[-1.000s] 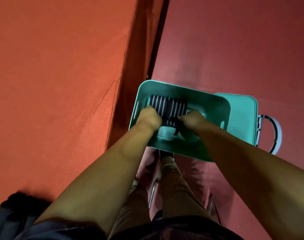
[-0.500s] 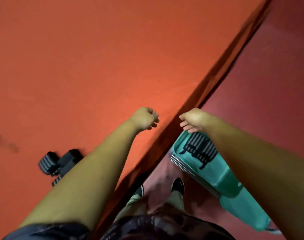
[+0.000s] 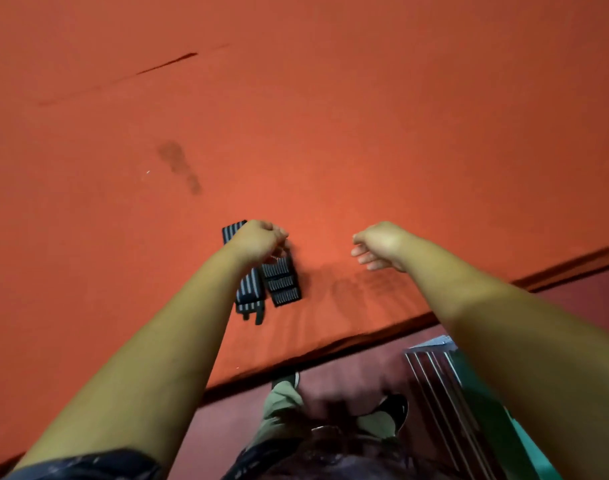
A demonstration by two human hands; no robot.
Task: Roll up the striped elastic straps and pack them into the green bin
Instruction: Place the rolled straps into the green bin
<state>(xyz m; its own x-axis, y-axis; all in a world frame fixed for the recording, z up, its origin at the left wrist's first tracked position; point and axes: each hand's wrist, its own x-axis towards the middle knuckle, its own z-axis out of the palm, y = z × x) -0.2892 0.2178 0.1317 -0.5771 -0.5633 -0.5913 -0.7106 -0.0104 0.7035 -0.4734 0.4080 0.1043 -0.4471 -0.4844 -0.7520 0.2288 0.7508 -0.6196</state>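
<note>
Your left hand (image 3: 258,240) sits with fingers curled over the striped straps (image 3: 282,284) on the orange table (image 3: 330,116) — an actual grip cannot be confirmed. Your right hand (image 3: 379,244) hovers apart, fingers loosely curled, holding nothing. Green bin (image 3: 486,400) — below the table edge, lower right.

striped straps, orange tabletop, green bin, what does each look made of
Striped straps: apparently woven elastic webbing, matte, judging by the fine ribbed black-and-white stripes. Orange tabletop: probably a matte cloth cover, since it shows a crease and a dark soaked-in stain. Green bin: likely smooth moulded plastic, though only a blurred part shows.
</note>
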